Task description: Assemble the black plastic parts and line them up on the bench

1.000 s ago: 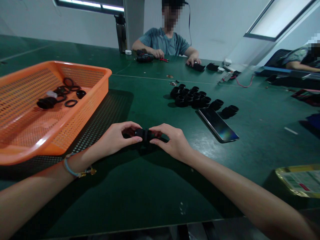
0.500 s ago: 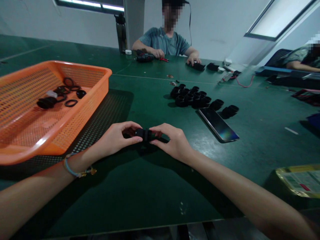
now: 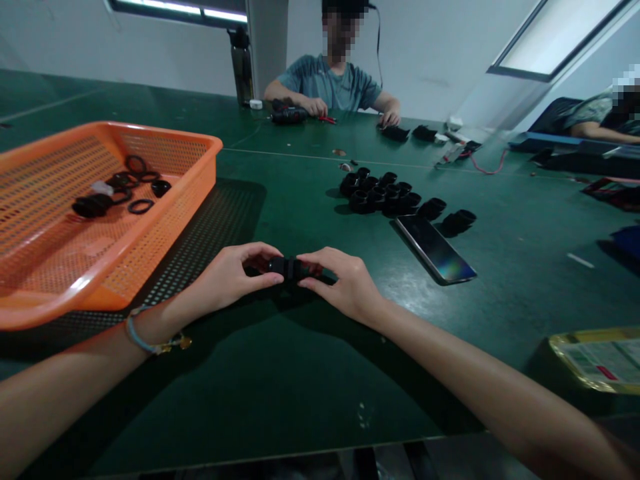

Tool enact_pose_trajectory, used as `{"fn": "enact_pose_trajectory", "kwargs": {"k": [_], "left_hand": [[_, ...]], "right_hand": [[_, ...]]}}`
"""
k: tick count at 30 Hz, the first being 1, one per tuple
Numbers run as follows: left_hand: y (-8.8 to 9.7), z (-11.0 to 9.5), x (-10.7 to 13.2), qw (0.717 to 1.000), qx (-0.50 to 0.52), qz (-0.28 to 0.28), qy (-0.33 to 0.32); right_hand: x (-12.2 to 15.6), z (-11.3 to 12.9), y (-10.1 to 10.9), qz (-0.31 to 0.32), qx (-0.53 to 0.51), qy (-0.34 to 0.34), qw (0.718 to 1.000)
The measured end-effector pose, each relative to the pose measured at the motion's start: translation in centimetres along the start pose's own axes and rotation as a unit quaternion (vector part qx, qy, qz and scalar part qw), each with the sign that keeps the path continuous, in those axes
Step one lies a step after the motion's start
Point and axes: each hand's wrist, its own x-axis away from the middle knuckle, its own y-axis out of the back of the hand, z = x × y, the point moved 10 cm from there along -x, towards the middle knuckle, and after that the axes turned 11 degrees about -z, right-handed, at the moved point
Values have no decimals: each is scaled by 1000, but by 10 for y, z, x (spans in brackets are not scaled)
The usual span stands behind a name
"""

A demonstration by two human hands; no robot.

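Note:
Between my two hands, just above the green table (image 3: 260, 373), is a small black cylindrical fitting (image 3: 287, 268) with a ridge round its middle. My left hand (image 3: 240, 273) pinches its left end between thumb and fingers. On the other end, my right hand (image 3: 345, 283) is closed with thumb and fingertips. Part of the fitting is hidden behind the fingers. Beyond my hands stands a cluster of similar short black fittings (image 3: 375, 193). An orange mesh basket (image 3: 170, 220) to the left holds several black rings (image 3: 141, 206) and other black parts.
A phone (image 3: 435, 250) lies right of centre, beside the black fittings. A yellow-rimmed packet (image 3: 595, 360) is at the right edge. Across the table a co-worker (image 3: 330, 83) sits by a dark power tool (image 3: 289, 115) and a bottle (image 3: 243, 70). Another person is far right.
My hands hold almost the same pose, the fitting barely shifted between them. The co-worker's hand on the right has moved slightly at the black pieces.

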Motion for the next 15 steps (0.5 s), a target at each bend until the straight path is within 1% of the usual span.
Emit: {"fn": "enact_pose_trajectory", "kwargs": {"k": [8,15], "left_hand": [[0,0,0,1000,6,4,3],[0,-2,0,1000,10,3,1]], "right_hand": [[-1,0,-1,9,-3,-7,1000],[0,0,-1,3,4,-13,1000]]}}
